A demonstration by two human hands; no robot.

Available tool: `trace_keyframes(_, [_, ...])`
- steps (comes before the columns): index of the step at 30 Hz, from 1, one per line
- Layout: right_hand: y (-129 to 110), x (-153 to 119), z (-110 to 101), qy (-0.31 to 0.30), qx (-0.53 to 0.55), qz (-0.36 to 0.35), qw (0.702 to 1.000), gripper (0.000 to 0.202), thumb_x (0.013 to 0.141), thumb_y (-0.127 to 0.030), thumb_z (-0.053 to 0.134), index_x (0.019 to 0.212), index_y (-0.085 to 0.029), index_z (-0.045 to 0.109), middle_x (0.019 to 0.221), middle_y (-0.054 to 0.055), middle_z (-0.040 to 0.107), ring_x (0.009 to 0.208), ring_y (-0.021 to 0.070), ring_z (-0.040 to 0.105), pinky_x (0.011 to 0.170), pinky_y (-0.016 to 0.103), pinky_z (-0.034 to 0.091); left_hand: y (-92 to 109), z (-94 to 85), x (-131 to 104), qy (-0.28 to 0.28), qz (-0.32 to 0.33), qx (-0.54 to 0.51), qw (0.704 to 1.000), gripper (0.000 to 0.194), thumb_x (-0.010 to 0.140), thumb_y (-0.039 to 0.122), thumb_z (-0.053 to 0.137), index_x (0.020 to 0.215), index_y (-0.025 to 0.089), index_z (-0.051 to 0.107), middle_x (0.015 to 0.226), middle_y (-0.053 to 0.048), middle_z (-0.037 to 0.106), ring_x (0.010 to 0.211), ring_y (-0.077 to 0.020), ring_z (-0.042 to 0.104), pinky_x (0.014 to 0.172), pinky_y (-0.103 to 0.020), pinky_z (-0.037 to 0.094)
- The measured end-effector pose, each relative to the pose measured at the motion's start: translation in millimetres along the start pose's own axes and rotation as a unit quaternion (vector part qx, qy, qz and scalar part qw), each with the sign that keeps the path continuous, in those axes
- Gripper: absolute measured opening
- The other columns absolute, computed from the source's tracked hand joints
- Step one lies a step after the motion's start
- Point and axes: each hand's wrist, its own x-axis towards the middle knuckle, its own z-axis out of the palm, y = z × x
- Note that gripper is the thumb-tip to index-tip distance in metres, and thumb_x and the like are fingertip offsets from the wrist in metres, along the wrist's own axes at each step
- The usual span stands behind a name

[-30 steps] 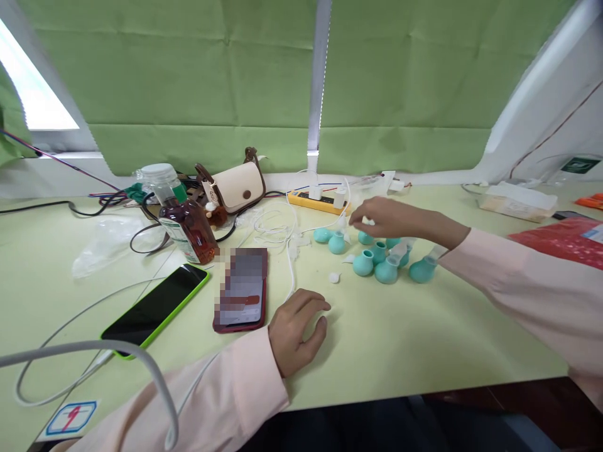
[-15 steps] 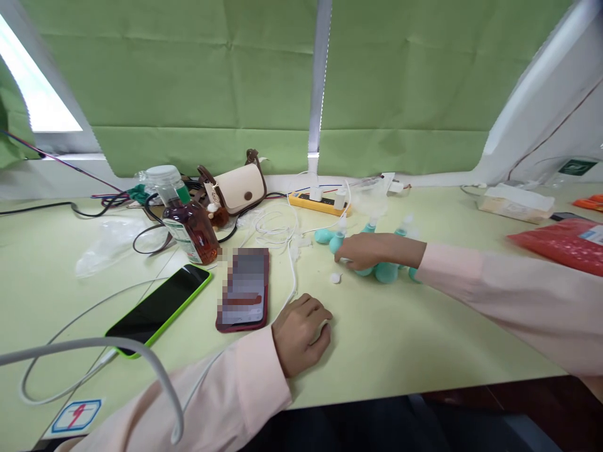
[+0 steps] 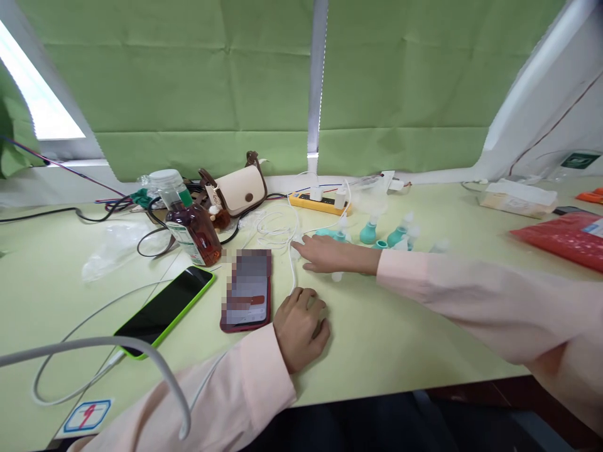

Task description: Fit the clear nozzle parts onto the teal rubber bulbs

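My right hand reaches flat over the table. Its fingers are stretched out, with the tips at small clear plastic pieces beside a white cable. Behind and beside the forearm stand several teal squeeze bulbs with clear nozzles. The sleeve and wrist hide part of the group. A small white disc shows just below the wrist. Resting on the table near the front edge, my left hand has its fingers curled inward. Whatever may lie in its palm is hidden.
Left of my hands lie a red-cased phone and a green-cased phone. Behind them stand a bottle of dark liquid and a cream bag. A yellow power strip sits at the back; a red packet lies right.
My right hand has moved left from the teal bulbs to the clear pieces, uncovering more bulbs. My left hand stays in nearly the same place, and the view has shifted slightly.
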Motion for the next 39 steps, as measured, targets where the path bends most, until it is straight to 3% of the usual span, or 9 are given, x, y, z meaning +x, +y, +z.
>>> trace_keyframes(6, [-6, 18, 21, 0.037, 0.005, 0.017, 0.999, 0.024, 0.079, -0.018, 0.038, 0.101, -0.011, 0.045, 0.095, 0.016, 0.051, 0.083, 0.0274, 0.051, 0.057, 0.03, 0.035, -2, 0.3, 0, 0.01, -0.018, -0.029, 0.999, 0.019, 0.07, 0.019, 0.044, 0.086, 0.014, 0.054, 0.094, -0.011, 0.052, 0.09, -0.0236, 0.047, 0.075, -0.039, 0.043])
trace_keyframes(12, [0, -8, 21, 0.047, 0.025, 0.023, 0.998, 0.02, 0.072, -0.015, 0.044, 0.092, -0.012, 0.048, 0.082, 0.011, 0.054, 0.071, 0.0208, 0.052, 0.052, 0.026, 0.032, -6, 0.1, 3, 0.091, -0.071, -0.205, 0.972, 0.015, 0.074, 0.017, 0.042, 0.088, 0.016, 0.047, 0.092, -0.008, 0.05, 0.088, -0.0192, 0.047, 0.078, -0.035, 0.041])
trace_keyframes(15, [-2, -28, 14, 0.086, 0.064, 0.012, 0.994, 0.026, 0.072, -0.023, 0.048, 0.097, -0.015, 0.047, 0.083, 0.008, 0.053, 0.073, 0.0188, 0.052, 0.054, 0.025, 0.033, -4, -0.6, 4, 0.117, -0.135, -0.365, 0.914, 0.012, 0.078, 0.022, 0.041, 0.089, 0.018, 0.042, 0.089, -0.005, 0.05, 0.081, -0.0153, 0.049, 0.072, -0.031, 0.044])
trace_keyframes(20, [-24, -54, 12, 0.229, 0.248, -0.081, 0.938, 0.021, 0.073, -0.023, 0.047, 0.092, -0.015, 0.049, 0.081, 0.006, 0.053, 0.073, 0.0143, 0.05, 0.062, 0.025, 0.038, -1, -1.6, 8, 0.152, -0.187, -0.604, 0.76, 0.03, 0.077, 0.025, 0.046, 0.104, 0.02, 0.034, 0.085, -0.003, 0.051, 0.079, -0.0126, 0.052, 0.071, -0.027, 0.045])
trace_keyframes(23, [-32, -62, 14, 0.246, 0.278, -0.098, 0.923, 0.021, 0.072, -0.021, 0.048, 0.092, -0.014, 0.049, 0.083, 0.006, 0.054, 0.075, 0.0144, 0.05, 0.064, 0.025, 0.039, -1, -3.0, 10, 0.155, -0.205, -0.639, 0.725, 0.032, 0.074, 0.023, 0.051, 0.102, 0.018, 0.037, 0.077, -0.002, 0.052, 0.07, -0.0116, 0.053, 0.065, -0.025, 0.045])
trace_keyframes(27, [-14, -60, 6, 0.157, 0.26, -0.061, 0.951, 0.039, 0.073, -0.037, 0.049, 0.105, -0.015, 0.048, 0.096, 0.009, 0.056, 0.086, 0.0191, 0.05, 0.074, 0.031, 0.038, -3, -2.7, 12, 0.172, -0.251, -0.628, 0.716, 0.038, 0.07, 0.022, 0.056, 0.1, 0.019, 0.034, 0.072, 0.0, 0.054, 0.061, -0.0117, 0.053, 0.057, -0.026, 0.046])
trace_keyframes(30, [4, -44, 6, 0.082, 0.228, 0.027, 0.97, 0.036, 0.081, -0.035, 0.037, 0.111, -0.017, 0.047, 0.107, 0.008, 0.054, 0.095, 0.0194, 0.049, 0.077, 0.03, 0.037, -4, -0.5, 12, 0.148, -0.264, -0.586, 0.752, 0.029, 0.063, 0.02, 0.062, 0.086, 0.015, 0.045, 0.071, -0.002, 0.055, 0.057, -0.0103, 0.051, 0.055, -0.024, 0.046])
trace_keyframes(33, [10, -19, 17, 0.077, 0.18, 0.098, 0.976, 0.035, 0.081, -0.02, 0.036, 0.113, -0.012, 0.045, 0.099, 0.012, 0.057, 0.097, 0.022, 0.048, 0.074, 0.029, 0.036, -3, 1.3, 11, 0.143, -0.265, -0.548, 0.781, 0.02, 0.06, 0.019, 0.063, 0.076, 0.013, 0.053, 0.072, -0.003, 0.055, 0.061, -0.0107, 0.051, 0.057, -0.023, 0.046])
trace_keyframes(39, [8, 18, 41, 0.064, 0.158, 0.112, 0.979, 0.024, 0.077, -0.016, 0.039, 0.092, -0.009, 0.056, 0.086, 0.014, 0.058, 0.078, 0.0222, 0.054, 0.059, 0.026, 0.034, -2, -1.7, 11, 0.156, -0.278, -0.55, 0.772, 0.021, 0.062, 0.021, 0.061, 0.081, 0.013, 0.055, 0.064, -0.001, 0.053, 0.062, -0.0119, 0.053, 0.062, -0.026, 0.048])
